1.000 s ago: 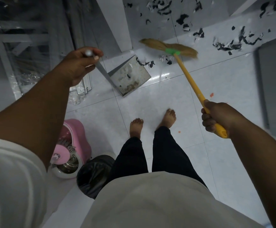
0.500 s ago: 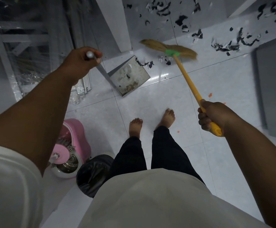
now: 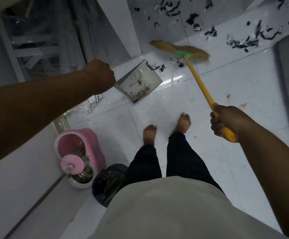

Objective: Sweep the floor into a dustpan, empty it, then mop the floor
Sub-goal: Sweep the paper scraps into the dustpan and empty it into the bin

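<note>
Sweeping scraps toward the dustpan.
I see my left hand (image 3: 99, 75) gripping the dustpan (image 3: 141, 81), right hand (image 3: 226, 120) clenching the broom (image 3: 198, 80); scraps (image 3: 158, 67) at its one o'clock edge.

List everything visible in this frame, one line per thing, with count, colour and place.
broom: one, yellow handle, green collar, straw bristles; head on floor beyond the dustpan
dustpan: one, grey metal, tilted on floor ahead of the feet
paper scraps: many, black and white; scattered on far floor, a few at the dustpan lip
mop bucket: one, pink, lower left
mop: one, pink disc, in the bucket
bin: one, black liner, beside the bucket
orange flecks: several, floor at right
floor: white tiles
left hand: closed grip on the dustpan handle
right hand: closed grip on the broom handle
feet: two, bare
</note>
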`<action>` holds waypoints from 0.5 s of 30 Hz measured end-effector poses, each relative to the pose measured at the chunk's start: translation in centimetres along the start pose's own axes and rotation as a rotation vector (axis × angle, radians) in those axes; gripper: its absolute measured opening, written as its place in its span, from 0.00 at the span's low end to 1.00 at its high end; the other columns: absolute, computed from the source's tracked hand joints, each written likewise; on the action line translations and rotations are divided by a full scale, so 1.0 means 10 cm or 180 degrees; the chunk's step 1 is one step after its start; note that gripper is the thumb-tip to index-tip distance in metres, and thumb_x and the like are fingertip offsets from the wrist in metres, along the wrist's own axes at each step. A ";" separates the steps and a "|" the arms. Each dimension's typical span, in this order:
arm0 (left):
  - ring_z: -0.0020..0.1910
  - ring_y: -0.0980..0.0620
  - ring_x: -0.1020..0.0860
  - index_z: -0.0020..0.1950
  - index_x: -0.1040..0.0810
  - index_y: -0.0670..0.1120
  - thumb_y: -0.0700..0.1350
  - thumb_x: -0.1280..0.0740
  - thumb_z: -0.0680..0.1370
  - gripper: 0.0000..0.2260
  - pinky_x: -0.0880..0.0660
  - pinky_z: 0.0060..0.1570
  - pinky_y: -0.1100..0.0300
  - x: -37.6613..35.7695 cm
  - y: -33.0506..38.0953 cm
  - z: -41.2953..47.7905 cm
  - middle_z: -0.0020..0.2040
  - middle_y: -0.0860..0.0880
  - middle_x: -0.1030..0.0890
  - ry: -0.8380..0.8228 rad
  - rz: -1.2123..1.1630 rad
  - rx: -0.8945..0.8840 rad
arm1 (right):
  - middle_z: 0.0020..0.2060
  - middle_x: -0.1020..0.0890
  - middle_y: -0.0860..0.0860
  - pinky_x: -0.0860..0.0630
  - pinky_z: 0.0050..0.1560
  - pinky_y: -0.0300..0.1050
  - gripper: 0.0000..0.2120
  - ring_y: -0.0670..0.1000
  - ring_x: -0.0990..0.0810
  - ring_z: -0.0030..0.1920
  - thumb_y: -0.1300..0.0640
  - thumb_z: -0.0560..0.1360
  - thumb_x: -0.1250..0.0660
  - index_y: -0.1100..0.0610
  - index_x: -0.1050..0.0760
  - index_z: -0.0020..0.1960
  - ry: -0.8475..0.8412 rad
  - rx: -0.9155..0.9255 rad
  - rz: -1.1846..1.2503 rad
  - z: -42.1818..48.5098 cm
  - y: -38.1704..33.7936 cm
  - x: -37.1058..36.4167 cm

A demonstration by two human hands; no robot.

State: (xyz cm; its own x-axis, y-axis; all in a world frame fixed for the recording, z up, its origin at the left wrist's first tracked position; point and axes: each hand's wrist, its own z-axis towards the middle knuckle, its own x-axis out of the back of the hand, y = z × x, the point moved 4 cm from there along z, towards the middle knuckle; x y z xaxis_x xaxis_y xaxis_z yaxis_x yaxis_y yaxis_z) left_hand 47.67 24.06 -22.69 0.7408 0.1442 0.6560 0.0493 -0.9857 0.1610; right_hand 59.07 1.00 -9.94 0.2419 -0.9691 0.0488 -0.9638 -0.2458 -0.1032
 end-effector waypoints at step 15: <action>0.68 0.47 0.26 0.69 0.27 0.41 0.32 0.40 0.82 0.16 0.27 0.64 0.60 1.34 -1.50 -0.37 0.65 0.46 0.23 0.1175 -0.2566 0.0736 | 0.21 0.32 0.49 0.37 0.18 0.36 0.18 0.46 0.36 0.18 0.45 0.82 0.44 0.57 0.32 0.41 0.0041 -0.0016 -0.0055 0.00 0.00 -0.02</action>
State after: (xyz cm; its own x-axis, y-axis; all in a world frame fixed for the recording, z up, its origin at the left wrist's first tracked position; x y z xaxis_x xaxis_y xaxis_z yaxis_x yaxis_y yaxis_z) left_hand 54.35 41.11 -13.55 0.1647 0.7755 0.6095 0.6210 -0.5616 0.5467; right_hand 59.04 1.23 -9.93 0.2572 -0.9643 0.0634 -0.9601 -0.2624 -0.0971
